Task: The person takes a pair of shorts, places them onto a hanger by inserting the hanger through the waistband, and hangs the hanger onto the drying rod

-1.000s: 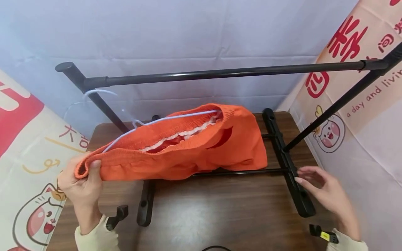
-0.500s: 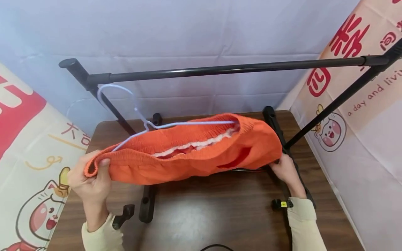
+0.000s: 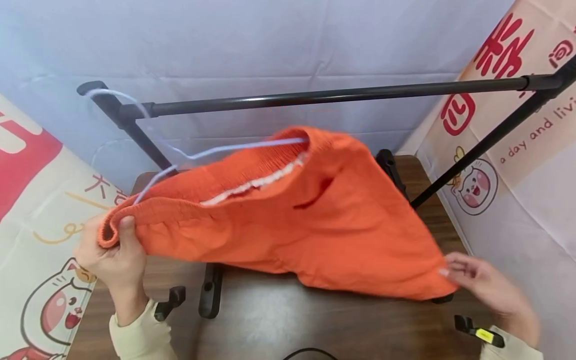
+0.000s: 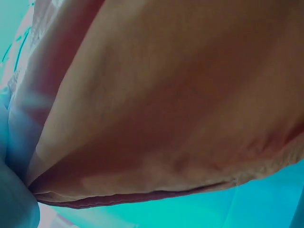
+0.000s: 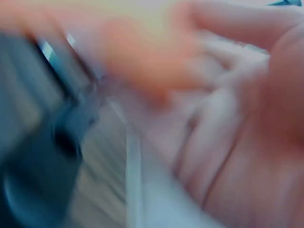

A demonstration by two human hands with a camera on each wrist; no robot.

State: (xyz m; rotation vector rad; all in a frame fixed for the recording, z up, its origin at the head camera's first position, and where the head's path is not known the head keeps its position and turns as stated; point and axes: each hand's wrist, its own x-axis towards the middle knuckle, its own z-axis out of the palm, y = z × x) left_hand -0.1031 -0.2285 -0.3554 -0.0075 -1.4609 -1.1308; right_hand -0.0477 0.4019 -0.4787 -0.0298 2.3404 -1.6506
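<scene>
Orange shorts [image 3: 270,220] with a gathered elastic waistband and a pocket slit are stretched between my two hands. A pale lilac hanger [image 3: 216,149] runs inside the waistband, its hook sticking up at the upper left. My left hand [image 3: 114,255] grips the waistband's left end, thumb in front. The fingers of my right hand [image 3: 490,285] pinch the lower right corner of a leg. In the left wrist view the shorts [image 4: 171,109] fill most of the frame. The right wrist view is blurred, with my right hand [image 5: 237,133] at the orange cloth.
A black rack stands on the wooden table [image 3: 270,325], its top bar [image 3: 337,96] crossing behind the shorts. The hook overlaps the rack's left post in the head view. Printed cloth walls surround the table. A dark cable [image 3: 310,351] lies at the front edge.
My right hand went in to the leg's edge, then drew it out to the right and toward me, spreading the shorts. The hook swung right, then back left; my left hand kept its grip.
</scene>
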